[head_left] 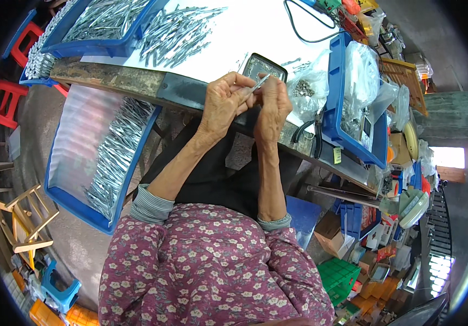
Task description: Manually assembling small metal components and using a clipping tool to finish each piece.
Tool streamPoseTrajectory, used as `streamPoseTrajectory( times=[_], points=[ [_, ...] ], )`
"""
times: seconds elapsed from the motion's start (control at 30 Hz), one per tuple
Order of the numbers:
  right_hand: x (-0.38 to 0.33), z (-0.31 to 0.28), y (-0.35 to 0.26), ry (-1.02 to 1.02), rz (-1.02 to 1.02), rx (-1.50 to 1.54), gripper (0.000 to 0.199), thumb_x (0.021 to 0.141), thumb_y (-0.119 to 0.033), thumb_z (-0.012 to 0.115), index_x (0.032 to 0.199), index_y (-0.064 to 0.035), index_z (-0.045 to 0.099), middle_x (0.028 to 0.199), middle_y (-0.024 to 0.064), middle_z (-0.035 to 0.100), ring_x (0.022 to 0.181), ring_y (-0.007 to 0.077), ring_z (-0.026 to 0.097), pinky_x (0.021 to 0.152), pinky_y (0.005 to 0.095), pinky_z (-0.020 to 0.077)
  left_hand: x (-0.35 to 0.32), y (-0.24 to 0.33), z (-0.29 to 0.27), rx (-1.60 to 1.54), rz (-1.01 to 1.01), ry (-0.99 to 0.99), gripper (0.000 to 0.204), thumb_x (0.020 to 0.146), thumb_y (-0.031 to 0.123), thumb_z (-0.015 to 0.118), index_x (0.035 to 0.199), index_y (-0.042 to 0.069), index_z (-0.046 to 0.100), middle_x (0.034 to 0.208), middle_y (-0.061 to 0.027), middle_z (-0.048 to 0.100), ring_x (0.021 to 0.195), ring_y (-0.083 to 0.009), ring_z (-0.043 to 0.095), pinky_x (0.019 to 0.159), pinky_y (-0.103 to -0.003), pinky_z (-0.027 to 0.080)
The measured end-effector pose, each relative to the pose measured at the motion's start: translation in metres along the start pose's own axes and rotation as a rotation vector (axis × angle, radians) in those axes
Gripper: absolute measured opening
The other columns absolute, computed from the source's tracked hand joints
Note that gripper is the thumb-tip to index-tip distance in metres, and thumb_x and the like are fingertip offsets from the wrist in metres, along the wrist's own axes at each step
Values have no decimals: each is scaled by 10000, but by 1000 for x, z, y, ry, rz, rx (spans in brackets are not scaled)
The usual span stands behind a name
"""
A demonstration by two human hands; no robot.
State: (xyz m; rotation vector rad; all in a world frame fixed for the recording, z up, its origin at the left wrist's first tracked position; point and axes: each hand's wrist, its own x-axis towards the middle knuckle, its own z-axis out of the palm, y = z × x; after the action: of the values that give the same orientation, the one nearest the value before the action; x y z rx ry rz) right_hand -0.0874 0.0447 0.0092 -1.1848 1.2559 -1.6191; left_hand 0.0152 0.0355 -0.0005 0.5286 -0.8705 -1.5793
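Note:
My left hand [224, 104] pinches a slim, silvery metal strip [260, 83] between thumb and fingers over the near edge of the workbench. My right hand [272, 108] is closed at the strip's other end; its fingertips are slightly blurred, and whether they hold a small part I cannot make out. Just beyond the hands lies a shallow dark tin [271, 57] with tiny metal bits in it. A clear plastic bag with small round metal pieces [303, 88] sits right of the right hand. Farther left, a loose pile of similar metal strips [179, 35] covers white sheeting.
A blue bin [119, 50] of metal strips stands at the far left of the bench. Below it, a blue tray [62, 194] holds more strips. Black-handled pliers [317, 142] hang at the bench edge, beside a blue crate [334, 89] with plastic bags. A black cable [299, 33] curls behind.

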Motion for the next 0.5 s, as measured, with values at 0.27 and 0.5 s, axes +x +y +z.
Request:
streamPoseTrajectory(
  times=[0.27, 0.5],
  points=[
    [0, 3, 8, 19, -207, -128, 266, 839, -80, 575, 1059, 36, 480, 714, 15, 516, 622, 54, 488, 532, 173, 387, -2, -4, 4, 62, 14, 50, 63, 832, -48, 462, 852, -44, 521, 600, -13, 496, 499, -22, 410, 422, -157, 318],
    [0, 10, 4, 140, -255, -211, 268, 824, -9, 549, 1069, 54, 461, 672, -11, 479, 595, 40, 445, 517, 159, 366, -5, -13, 12, 224, 48, 141, 14, 838, -2, 489, 839, -16, 487, 607, -2, 512, 536, -34, 442, 459, -182, 369]
  ],
)
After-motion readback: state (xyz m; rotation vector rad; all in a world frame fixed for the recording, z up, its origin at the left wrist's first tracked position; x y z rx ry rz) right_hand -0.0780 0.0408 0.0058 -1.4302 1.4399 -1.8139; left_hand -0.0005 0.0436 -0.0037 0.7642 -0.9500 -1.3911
